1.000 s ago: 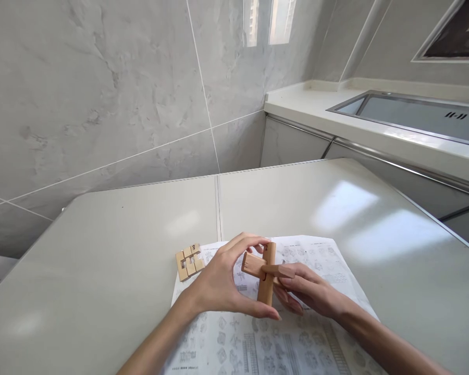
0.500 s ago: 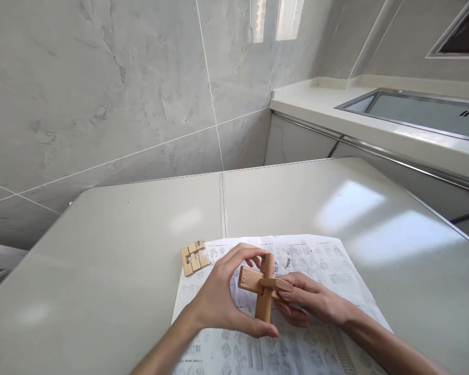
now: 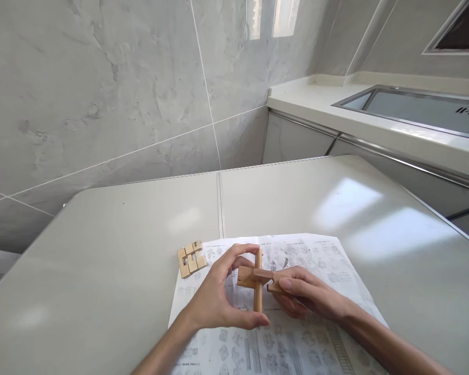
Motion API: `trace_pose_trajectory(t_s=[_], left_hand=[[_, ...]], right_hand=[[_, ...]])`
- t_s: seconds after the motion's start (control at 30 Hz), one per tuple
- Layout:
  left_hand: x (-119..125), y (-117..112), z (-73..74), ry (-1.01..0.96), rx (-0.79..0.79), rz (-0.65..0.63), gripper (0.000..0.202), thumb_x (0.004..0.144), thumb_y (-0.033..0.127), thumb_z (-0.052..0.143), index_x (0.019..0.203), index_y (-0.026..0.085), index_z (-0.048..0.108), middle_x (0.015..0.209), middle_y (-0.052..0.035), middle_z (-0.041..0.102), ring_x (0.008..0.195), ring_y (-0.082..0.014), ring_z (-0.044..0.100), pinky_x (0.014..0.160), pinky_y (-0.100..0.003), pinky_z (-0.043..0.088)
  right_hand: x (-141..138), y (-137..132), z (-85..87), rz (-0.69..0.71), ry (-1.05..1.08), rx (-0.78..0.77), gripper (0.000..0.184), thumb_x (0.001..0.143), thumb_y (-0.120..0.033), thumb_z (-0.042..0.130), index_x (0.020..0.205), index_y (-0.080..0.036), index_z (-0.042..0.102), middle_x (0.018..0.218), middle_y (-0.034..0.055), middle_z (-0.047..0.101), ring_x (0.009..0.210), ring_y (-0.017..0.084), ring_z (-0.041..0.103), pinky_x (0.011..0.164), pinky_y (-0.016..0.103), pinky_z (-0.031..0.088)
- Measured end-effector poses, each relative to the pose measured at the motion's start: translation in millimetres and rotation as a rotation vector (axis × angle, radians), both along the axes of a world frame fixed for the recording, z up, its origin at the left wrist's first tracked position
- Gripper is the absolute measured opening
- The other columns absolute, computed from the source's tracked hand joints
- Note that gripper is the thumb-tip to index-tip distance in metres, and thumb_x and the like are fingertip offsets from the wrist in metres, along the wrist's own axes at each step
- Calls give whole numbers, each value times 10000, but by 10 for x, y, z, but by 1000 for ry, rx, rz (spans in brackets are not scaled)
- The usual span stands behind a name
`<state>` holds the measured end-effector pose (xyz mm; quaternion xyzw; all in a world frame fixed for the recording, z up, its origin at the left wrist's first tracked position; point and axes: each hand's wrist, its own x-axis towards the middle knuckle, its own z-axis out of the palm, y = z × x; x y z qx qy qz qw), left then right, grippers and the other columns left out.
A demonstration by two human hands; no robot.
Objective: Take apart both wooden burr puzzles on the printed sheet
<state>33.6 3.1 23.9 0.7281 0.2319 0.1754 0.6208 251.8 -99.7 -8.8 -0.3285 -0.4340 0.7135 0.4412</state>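
Note:
A wooden interlocking puzzle (image 3: 258, 299), made of crossed bars, is held up over the printed sheet (image 3: 234, 354). My left hand (image 3: 214, 294) spans its upright bar, fingertips at the top end and thumb at the bottom. One flat bar with small marks points left, inside the curve of that hand. My right hand (image 3: 316, 291) pinches the bar end on the right side between thumb and fingers. Part of the joint in the middle is covered by the crossing bars. To the left, a group of notched wooden pieces (image 3: 192, 264) marked 3 lies at the sheet's corner.
The sheet with many small diagrams lies on a glossy light table (image 3: 101, 271) with a seam down its middle. Behind it rises a grey tiled wall (image 3: 140, 78). A pale counter (image 3: 297, 96) with a sink (image 3: 418, 107) stands at the right.
The puzzle has turned in my hands, so its upright bar now shows a narrower side. My right thumb has come to lie on top of the right-hand bar end.

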Motion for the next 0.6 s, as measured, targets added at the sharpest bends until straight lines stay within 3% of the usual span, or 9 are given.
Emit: trace_pose_trajectory(t_s=[0.07, 0.2, 0.33, 0.43, 0.6], left_hand=[[9, 0, -6, -14, -26, -7, 942, 653, 494, 989, 1466, 325, 545, 1205, -91, 737, 1133, -320, 709, 1127, -524, 483], [39, 7, 9, -70, -27, -10, 672, 701, 451, 980, 1307, 339, 712, 1519, -102, 571, 1280, -335, 668, 1135, -477, 511], [60, -3, 43, -72, -146, -9, 377, 821, 386, 911, 1160, 289, 778, 1650, -100, 430, 1001, -238, 787, 1008, -455, 628], [62, -18, 43, -89, -206, 31, 168, 894, 347, 846, 1016, 242, 797, 1660, -92, 418, 888, -200, 798, 870, -420, 690], [48, -21, 18, -118, -232, 93, 100, 885, 292, 855, 938, 221, 810, 1714, -77, 330, 766, -154, 795, 798, -395, 703]], right_hand=[[11, -3, -11, -14, -14, 1, 550, 1035, -582, 583, 645, -198, 528, 563, -56, 450, 473, 92, 386, 493, 251, 333], [20, 2, -41, -37, -24, -5, 547, 1041, -576, 571, 645, -201, 525, 569, -58, 442, 475, 94, 375, 493, 255, 325], [19, 18, -57, -80, -36, -33, 549, 1064, -552, 533, 641, -203, 526, 561, -57, 447, 473, 95, 360, 509, 264, 318], [21, 30, -70, -124, -50, -42, 552, 1068, -550, 522, 637, -205, 523, 559, -54, 444, 481, 101, 349, 519, 271, 325], [28, 46, -93, -247, -84, -40, 582, 1081, -544, 477, 605, -211, 512, 549, -43, 423, 505, 122, 387, 531, 287, 333]])
